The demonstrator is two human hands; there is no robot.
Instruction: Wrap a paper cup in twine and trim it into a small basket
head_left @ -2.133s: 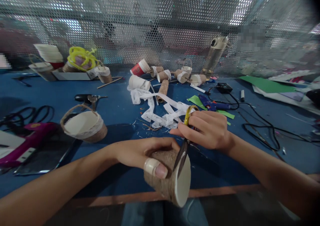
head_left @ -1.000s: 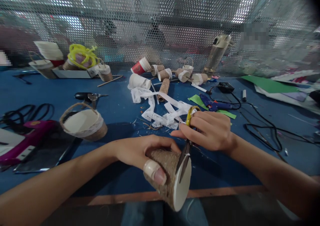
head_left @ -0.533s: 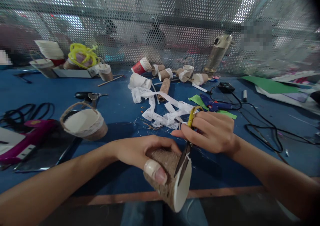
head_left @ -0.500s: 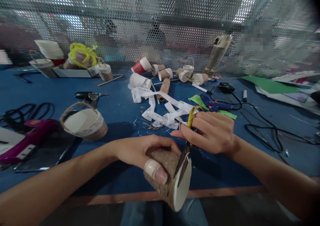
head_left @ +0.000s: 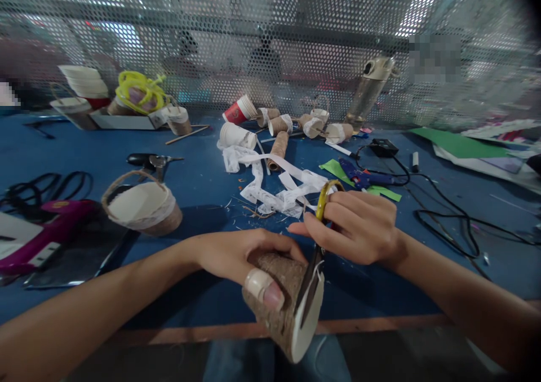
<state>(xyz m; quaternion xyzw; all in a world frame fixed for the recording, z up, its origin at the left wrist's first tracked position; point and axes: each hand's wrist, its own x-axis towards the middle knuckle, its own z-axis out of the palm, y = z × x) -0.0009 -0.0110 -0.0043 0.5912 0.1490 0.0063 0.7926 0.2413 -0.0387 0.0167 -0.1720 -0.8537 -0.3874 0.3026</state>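
My left hand [head_left: 253, 269] grips a paper cup [head_left: 276, 309] wrapped in brown twine, tilted so its white open end faces right and down. A bandage covers the left thumb. In my right hand [head_left: 359, 224] are scissors [head_left: 324, 204] with yellow handles, my fingers closed through the loops. Their dark blades lie at the cup's rim, and a thin white strip curls beside them. Past my hands, white lace ribbon [head_left: 270, 199] lies in loose folds. A small twine-wrapped basket [head_left: 146, 207] with lace trim and a twine handle stands to the left.
Along the back are several small twine cups, a red-and-white cup stack [head_left: 239, 110] and a bottle [head_left: 368, 92] before a perforated metal screen. A blue glue gun [head_left: 366, 177] with a black cord lies right. A magenta-and-white device [head_left: 51, 235] rests left. The table's edge [head_left: 236, 331] runs near me.
The scissor blades have closed somewhat at the cup's rim, and the thin white strip there has shifted. Both hands stay in nearly the same place.
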